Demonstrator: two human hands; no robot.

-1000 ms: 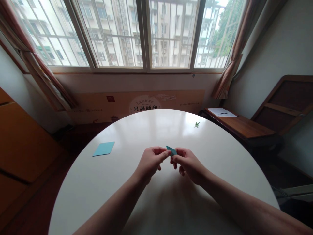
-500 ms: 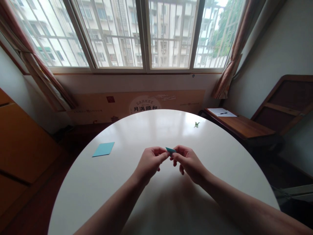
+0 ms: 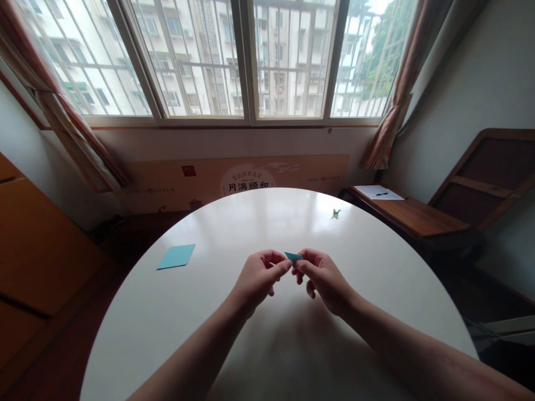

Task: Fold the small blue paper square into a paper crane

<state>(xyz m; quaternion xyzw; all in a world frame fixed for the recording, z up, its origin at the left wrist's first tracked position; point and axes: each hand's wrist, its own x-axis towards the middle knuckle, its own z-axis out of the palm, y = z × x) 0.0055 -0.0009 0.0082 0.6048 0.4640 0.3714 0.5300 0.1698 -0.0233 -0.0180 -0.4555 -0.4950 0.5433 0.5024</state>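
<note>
A small folded piece of teal paper (image 3: 293,257) is held up between my two hands, above the white round table (image 3: 200,345). My left hand (image 3: 261,275) pinches its left end between thumb and forefinger. The right end sits between the thumb and forefinger of my right hand (image 3: 320,273), whose other fingers curl loosely below. The fingertips cover part of the paper, so its full folded shape is hidden. To the left on the tabletop lies a flat light-blue square of paper (image 3: 176,257).
A small green folded-paper figure (image 3: 335,213) stands near the table's far right edge. Beyond it, a wooden chair (image 3: 422,214) carries a white sheet (image 3: 371,192) with a dark pen (image 3: 382,194). A long printed box panel (image 3: 167,178) stands below the barred window.
Both hands keep their pinch on the folded paper, with only a tiny shift of paper and fingertips to the right. The view has moved very slightly.
</note>
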